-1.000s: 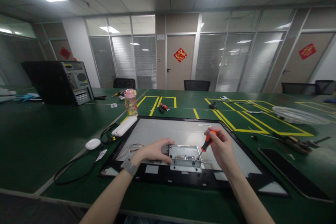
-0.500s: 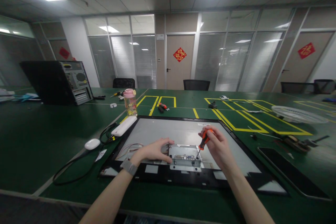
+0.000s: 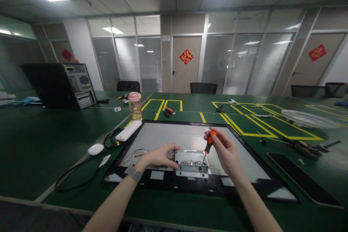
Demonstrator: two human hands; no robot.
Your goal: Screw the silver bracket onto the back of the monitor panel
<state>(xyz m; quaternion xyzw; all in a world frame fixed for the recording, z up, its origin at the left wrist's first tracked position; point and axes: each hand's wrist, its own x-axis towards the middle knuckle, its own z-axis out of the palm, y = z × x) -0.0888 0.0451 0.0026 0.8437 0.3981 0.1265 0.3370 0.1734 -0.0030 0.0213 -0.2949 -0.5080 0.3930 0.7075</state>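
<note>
A monitor panel [image 3: 163, 136] lies face down on the green table, its silver back showing inside a black frame. A small metal bracket [image 3: 191, 161] with ports sits near its front edge. My left hand [image 3: 160, 156] rests on the bracket's left side, fingers bent and pressing on it. My right hand [image 3: 225, 150] is closed round an orange-handled screwdriver [image 3: 208, 145], whose tip stands on the bracket's right part. A watch is on my left wrist.
A white power brick [image 3: 128, 130], a white mouse-like device [image 3: 96, 149] and a black cable [image 3: 78, 174] lie left of the panel. A pink-lidded bottle [image 3: 135, 106] stands behind. A PC case [image 3: 62, 85] is far left, a fan grille [image 3: 308, 119] and a dark panel [image 3: 301, 183] right.
My right hand has shifted slightly left and tilted the screwdriver more upright, tip staying on the bracket. My left hand has not moved.
</note>
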